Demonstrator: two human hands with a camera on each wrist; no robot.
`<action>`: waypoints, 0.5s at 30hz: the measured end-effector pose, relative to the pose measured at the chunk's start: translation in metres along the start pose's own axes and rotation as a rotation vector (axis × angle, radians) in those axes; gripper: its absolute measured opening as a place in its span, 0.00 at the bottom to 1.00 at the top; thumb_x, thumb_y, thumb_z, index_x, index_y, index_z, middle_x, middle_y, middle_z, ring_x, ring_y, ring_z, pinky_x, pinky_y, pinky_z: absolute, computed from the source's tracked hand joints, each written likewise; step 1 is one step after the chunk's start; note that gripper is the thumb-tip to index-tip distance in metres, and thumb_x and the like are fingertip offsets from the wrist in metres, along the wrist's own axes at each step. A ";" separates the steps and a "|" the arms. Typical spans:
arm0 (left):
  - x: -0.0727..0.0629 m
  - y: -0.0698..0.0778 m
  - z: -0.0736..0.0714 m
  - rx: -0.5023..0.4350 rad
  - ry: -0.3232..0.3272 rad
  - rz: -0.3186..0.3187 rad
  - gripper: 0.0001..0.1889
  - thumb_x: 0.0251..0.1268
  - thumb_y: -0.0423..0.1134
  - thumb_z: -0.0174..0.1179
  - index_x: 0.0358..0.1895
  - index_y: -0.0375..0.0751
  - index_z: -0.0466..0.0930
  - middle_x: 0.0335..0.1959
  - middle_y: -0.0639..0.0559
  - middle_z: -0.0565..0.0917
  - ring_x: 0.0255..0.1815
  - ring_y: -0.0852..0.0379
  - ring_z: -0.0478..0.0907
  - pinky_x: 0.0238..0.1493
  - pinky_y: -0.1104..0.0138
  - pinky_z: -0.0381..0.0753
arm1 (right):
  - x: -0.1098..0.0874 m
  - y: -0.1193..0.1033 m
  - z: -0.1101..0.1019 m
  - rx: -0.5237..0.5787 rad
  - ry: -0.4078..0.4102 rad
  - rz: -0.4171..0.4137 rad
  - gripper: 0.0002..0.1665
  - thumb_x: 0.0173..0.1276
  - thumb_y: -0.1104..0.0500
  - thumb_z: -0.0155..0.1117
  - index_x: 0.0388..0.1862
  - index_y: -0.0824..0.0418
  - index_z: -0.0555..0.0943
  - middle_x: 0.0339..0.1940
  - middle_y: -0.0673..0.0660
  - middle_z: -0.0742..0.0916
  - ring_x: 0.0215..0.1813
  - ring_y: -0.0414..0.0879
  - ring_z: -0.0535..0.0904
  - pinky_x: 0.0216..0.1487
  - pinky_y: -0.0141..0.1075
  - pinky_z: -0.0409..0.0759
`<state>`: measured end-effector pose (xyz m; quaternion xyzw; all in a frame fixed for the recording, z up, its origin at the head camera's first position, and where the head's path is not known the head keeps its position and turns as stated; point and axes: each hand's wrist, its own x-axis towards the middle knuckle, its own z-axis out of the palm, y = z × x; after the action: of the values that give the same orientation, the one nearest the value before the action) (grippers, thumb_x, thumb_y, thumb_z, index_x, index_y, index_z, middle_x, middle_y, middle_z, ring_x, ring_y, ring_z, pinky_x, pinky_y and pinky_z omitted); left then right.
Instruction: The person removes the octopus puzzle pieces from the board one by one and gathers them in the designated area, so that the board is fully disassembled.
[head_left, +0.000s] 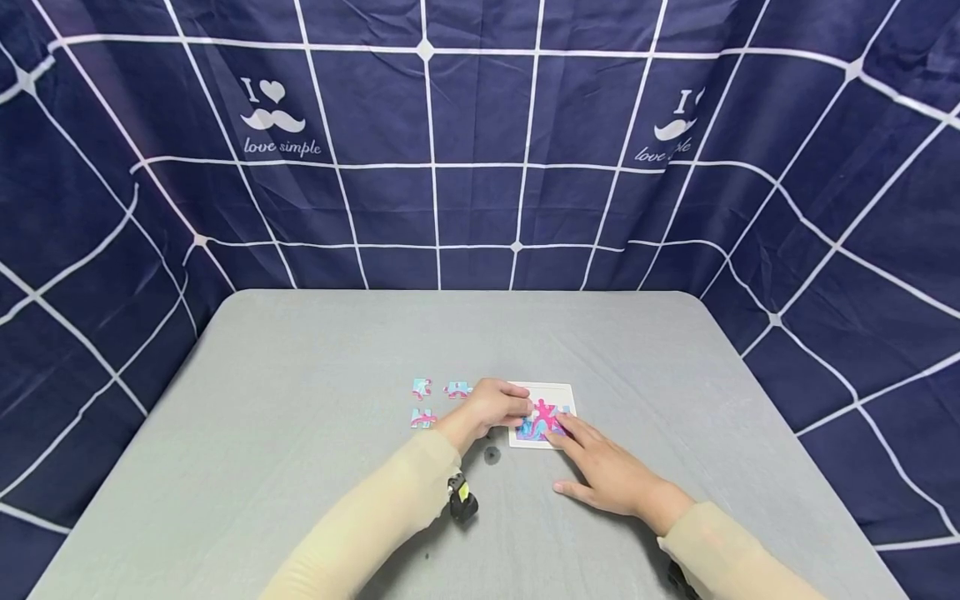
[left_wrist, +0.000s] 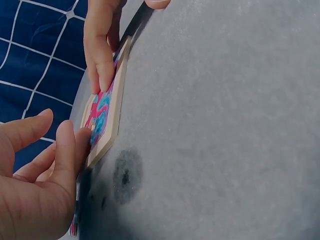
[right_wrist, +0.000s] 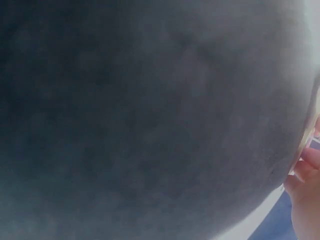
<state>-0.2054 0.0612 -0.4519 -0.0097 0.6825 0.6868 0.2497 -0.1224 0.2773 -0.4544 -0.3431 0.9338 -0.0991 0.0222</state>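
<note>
A shallow white puzzle tray (head_left: 564,390) lies on the table with joined pink, blue and purple jigsaw pieces (head_left: 542,425) filling its nearer part. At the tray's left side, my left hand (head_left: 491,406) touches the puzzle with bent fingertips; in the left wrist view its thumb (left_wrist: 32,131) stands apart, and no piece shows between thumb and fingers. My right hand (head_left: 611,473) reaches in from the right, its extended fingertips resting on the puzzle's right part and its thumb off the tray. In the right wrist view, only fingers (right_wrist: 306,172) at the tray's edge appear.
Left of the tray lie three loose jigsaw pieces: one upper left (head_left: 422,387), one beside my left wrist (head_left: 457,389) and one nearer me (head_left: 423,418). A dark round spot (head_left: 492,455) marks the grey tabletop (head_left: 330,358). Blue gridded curtains (head_left: 480,200) surround the table.
</note>
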 end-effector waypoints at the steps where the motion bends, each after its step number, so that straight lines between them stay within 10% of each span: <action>1: 0.000 0.000 0.001 0.002 0.003 0.000 0.16 0.58 0.27 0.65 0.51 0.27 0.79 0.35 0.43 0.85 0.35 0.55 0.83 0.35 0.68 0.84 | 0.000 0.000 0.000 0.002 -0.002 0.002 0.43 0.65 0.38 0.60 0.70 0.63 0.65 0.72 0.66 0.62 0.72 0.61 0.57 0.66 0.54 0.64; 15: 0.000 0.001 0.007 0.049 0.087 -0.003 0.13 0.58 0.28 0.65 0.47 0.31 0.82 0.31 0.47 0.86 0.28 0.60 0.81 0.28 0.73 0.83 | -0.001 0.001 0.002 0.029 -0.014 0.021 0.44 0.66 0.37 0.59 0.71 0.62 0.64 0.73 0.66 0.61 0.72 0.61 0.55 0.66 0.54 0.63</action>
<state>-0.2034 0.0681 -0.4509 -0.0342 0.7093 0.6685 0.2209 -0.1218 0.2785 -0.4563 -0.3338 0.9356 -0.1098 0.0349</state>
